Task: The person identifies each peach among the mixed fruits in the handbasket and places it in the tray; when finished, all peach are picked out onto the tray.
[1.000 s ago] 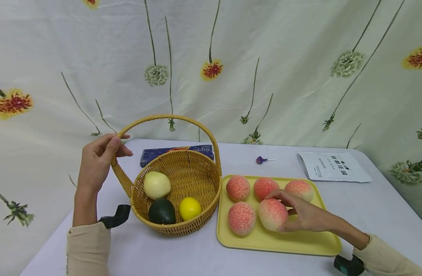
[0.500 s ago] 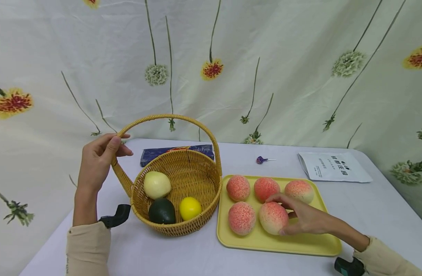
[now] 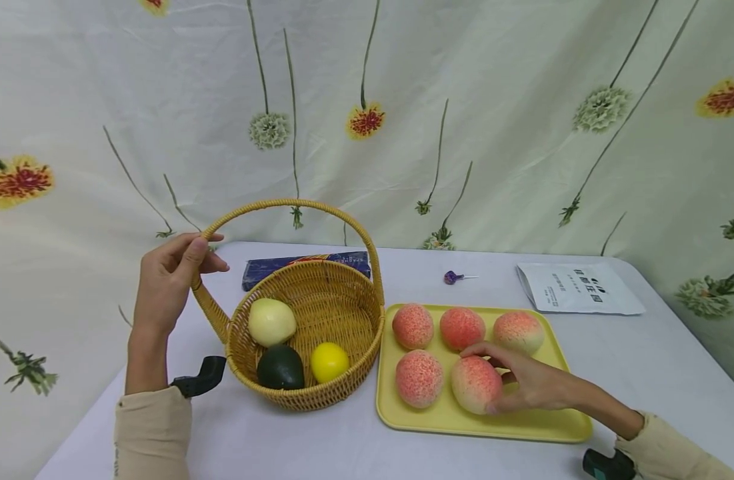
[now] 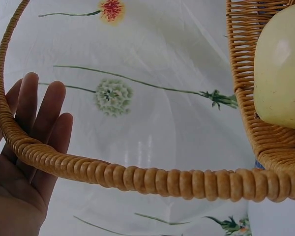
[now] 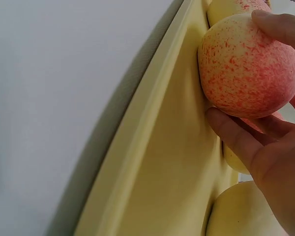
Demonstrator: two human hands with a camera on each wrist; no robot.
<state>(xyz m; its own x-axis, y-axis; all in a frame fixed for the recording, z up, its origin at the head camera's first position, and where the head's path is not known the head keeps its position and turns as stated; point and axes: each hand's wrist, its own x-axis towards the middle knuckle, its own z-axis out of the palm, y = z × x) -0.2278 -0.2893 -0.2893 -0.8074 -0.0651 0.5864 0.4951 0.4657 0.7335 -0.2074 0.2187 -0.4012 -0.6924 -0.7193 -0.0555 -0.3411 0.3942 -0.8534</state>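
My left hand (image 3: 167, 277) pinches the side of a wicker basket's tall handle (image 3: 295, 203) between thumb and fingers; in the left wrist view the other fingers (image 4: 54, 110) lie loosely behind it. Inside the basket (image 3: 337, 293) are a pale yellow-green fruit (image 3: 272, 323), a dark green avocado-like fruit (image 3: 281, 368) and a round yellow fruit (image 3: 329, 362). On the right, a yellow tray (image 3: 523, 427) bears several pink-speckled peaches. My right hand (image 3: 531, 383) grips the front peach (image 3: 476, 387), thumb on one side and fingers on the other, low over the tray.
Behind the basket lies a dark blue spaghetti packet (image 3: 265, 272). A purple lollipop (image 3: 451, 277) and a white pouch (image 3: 583, 288) rest farther back on the white-covered table (image 3: 283, 443). A flowered curtain (image 3: 511, 120) hangs at the back.
The peach in my right hand has come down slightly and toward the tray's front. My left hand and the basket stay in place; the head view has shifted a little.
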